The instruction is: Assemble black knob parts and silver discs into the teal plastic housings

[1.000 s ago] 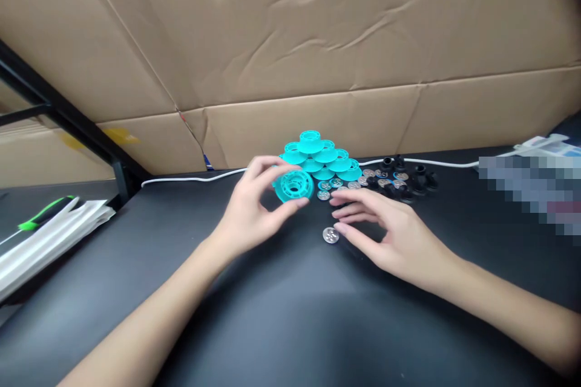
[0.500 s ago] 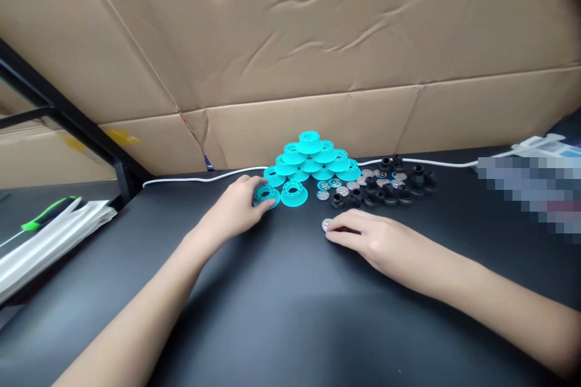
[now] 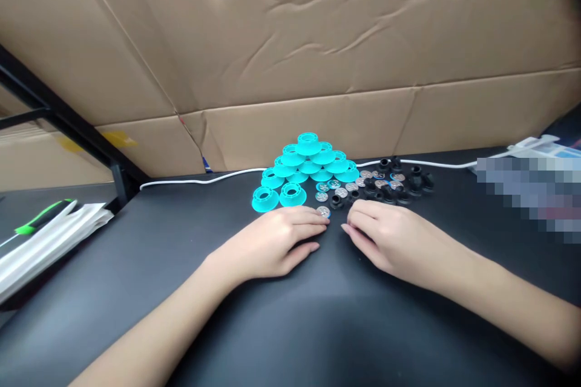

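My left hand point(image 3: 284, 240) is open over the black table, palm down, thumb apart from the outstretched fingers. Its fingertips touch or nearly touch a round silver disc point(image 3: 323, 211) with a bit of blue at its edge. Just to the right, my right hand point(image 3: 381, 233) is closed, with curled fingers and the thumb tip near the index finger; whatever lies between them, if anything, is hidden. Behind my left hand stand two turquoise flared rings, a left one point(image 3: 265, 198) and a right one point(image 3: 293, 194). More turquoise rings point(image 3: 308, 144) are stacked as a pyramid behind.
Several silver discs point(image 3: 341, 193) and black ring-like parts point(image 3: 416, 180) lie behind my right hand. A white cable point(image 3: 204, 180) runs along the cardboard wall point(image 3: 295, 48). On the left are a green-and-black handled tool point(image 3: 45, 216) and white wrapped material point(image 3: 54, 248).
My left hand has left the left turquoise ring and come right, to the disc. My right hand has let go of that disc and drawn back right. The disc sits slightly farther back.
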